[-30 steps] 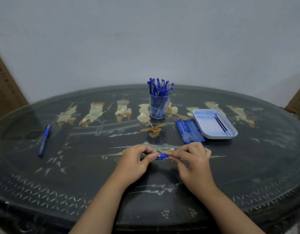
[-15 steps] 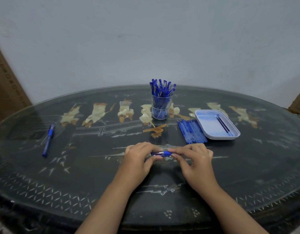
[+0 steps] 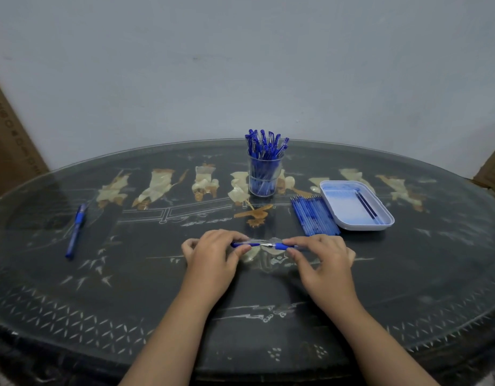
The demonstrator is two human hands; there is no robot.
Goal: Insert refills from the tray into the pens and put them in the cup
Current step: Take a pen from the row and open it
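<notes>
Both hands hold one pen (image 3: 264,245) just above the middle of the table (image 3: 73,302): the left hand (image 3: 213,257) pinches its clear barrel, and the right hand (image 3: 321,254) pinches the blue grip end. The cup (image 3: 264,176) of pens sits near the far edge, with the tray (image 3: 327,190) to its right, two refills (image 3: 366,206) inside.

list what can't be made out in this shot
Head view only:
- Pen: both ends covered by the left hand and right hand; whether its refill is seated is unclear.
- Cup: pens overlap, too small to count.
- Blue bundle beside the tray: too small to tell barrels from refills.
- Box at left: cut off by the frame edge.
</notes>
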